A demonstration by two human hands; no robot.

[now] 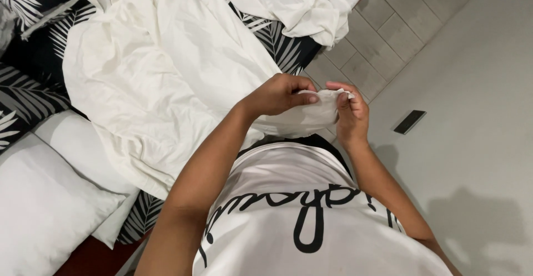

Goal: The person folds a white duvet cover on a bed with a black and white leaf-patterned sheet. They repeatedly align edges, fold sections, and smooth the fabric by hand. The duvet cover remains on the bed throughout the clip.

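Left hand [277, 95] and right hand [351, 112], each grip pinched shut on one edge of the white sheet [166, 70], which trails from the hands onto the leaf-patterned bed [28, 95]. Working along the hem hand over hand likely keeps the edge from twisting.

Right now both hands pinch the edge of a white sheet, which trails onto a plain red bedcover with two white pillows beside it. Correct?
Not quite. In the head view the bedcover is black with a white leaf print, not plain red. The rest holds: the left hand and the right hand pinch the edge of the white sheet, and two white pillows lie beside it.
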